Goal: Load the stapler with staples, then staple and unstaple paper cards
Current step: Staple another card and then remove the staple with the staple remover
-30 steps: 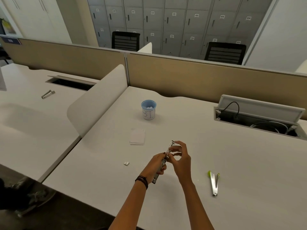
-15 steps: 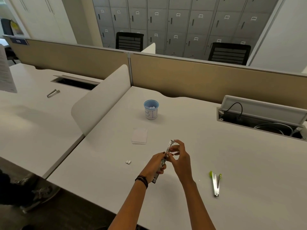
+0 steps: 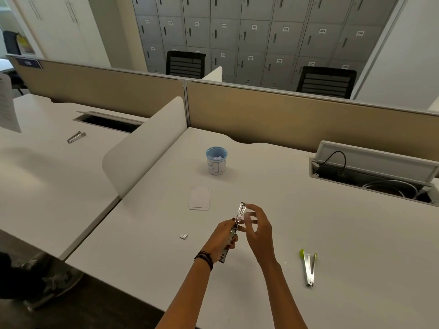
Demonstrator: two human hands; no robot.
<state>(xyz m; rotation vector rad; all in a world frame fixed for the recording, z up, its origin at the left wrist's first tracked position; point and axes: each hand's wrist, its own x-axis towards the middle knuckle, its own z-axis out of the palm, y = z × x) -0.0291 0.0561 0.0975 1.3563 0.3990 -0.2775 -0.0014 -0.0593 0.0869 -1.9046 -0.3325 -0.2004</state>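
Stapler (image 3: 240, 213) held in the air above the white desk (image 3: 344, 233), near its front edge. Long axis tilted: back end low and toward the person, nose up and away toward the beige partition (image 3: 285, 115), leaning slightly right. Left hand (image 3: 224, 238) wraps the lower half, fingers curled tight round the body. Right hand (image 3: 257, 230) beside the upper half, fingers blurred, loosely bent, a little apart; contact with stapler unclear. Paper cards (image 3: 199, 198) stacked beyond. Staple strip (image 3: 183, 236) left of hands. Green-tipped staple remover (image 3: 308, 269) well to the right.
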